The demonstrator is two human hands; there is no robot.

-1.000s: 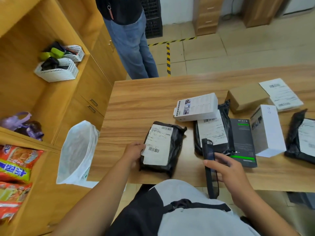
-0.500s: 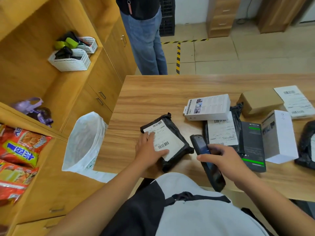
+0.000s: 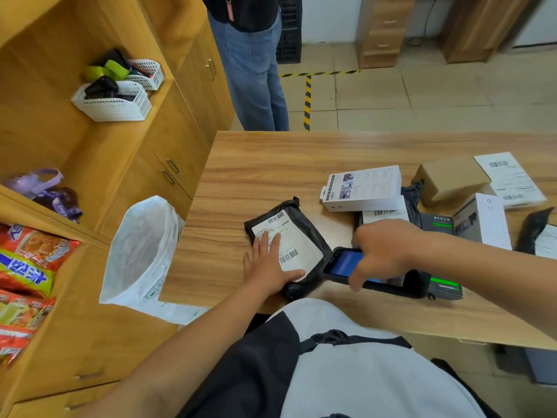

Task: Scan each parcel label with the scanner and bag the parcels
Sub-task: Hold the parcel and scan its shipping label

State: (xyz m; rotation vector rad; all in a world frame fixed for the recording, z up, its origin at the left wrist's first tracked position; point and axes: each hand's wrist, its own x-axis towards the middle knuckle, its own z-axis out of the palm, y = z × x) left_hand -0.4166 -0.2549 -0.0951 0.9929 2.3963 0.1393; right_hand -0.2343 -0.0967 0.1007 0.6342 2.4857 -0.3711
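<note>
Parcel (image 3: 297,236) in black wrap lies tilted near the table's (image 3: 271,170) near edge, toward its left corner, label (image 3: 301,251) upward. It is not yet in the white bag (image 3: 144,248) that hangs open just off the left edge. The left hand (image 3: 268,263) lies flat on it, fingers (image 3: 272,241) straight and spread, pressing the label's left part. The right hand (image 3: 382,251) is curled over the scanner (image 3: 343,262) and grips it from above; the device lies almost level, its head just beside the parcel's right edge. The likeliest failure, as I judge it, is a missed read. The scanner head sits very close and at a shallow angle to the label, and the spread fingers lie just beside the lower barcode (image 3: 288,256), so a small shift would cover it. A wrong read is also possible, since another labelled parcel (image 3: 382,215) lies just behind the right hand with its barcode showing. With the parcel's near end close to the table edge, a careless slide toward the bag might drop it to the floor.
</note>
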